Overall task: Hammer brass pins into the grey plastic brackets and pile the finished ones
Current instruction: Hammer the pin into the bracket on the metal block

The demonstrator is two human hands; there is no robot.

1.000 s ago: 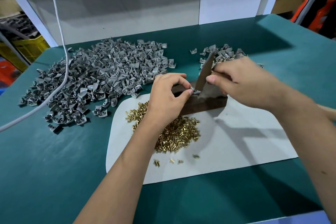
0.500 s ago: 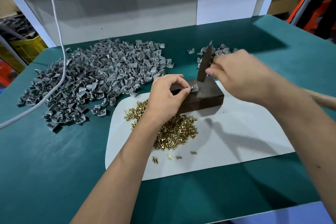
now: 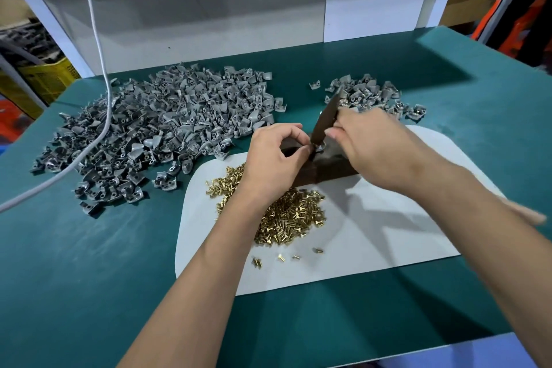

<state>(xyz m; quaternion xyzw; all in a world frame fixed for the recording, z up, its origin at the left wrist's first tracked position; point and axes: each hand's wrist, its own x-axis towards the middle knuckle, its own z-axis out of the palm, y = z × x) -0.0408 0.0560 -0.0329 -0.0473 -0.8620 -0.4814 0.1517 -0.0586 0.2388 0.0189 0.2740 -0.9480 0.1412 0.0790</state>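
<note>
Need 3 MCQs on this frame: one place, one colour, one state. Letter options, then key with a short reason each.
1. Where does the big pile of grey brackets lie?
A. left of the white mat
B. on the white mat
C. at the table's near edge

2. What colour is the table top?
A. red
B. teal green
C. black

3. What is the right hand doing?
A. resting flat on the table
B. scooping brass pins
C. gripping a dark metal bar

Key:
1 A: the pile sits on the green surface left of the white mat, while a smaller pile lies far right.
2 B: teal green shows all round the mat.
3 C: its fingers wrap the dark metal bar, whose lower end meets the bracket that the left hand pinches on the dark block; the brass pins lie untouched.
</note>
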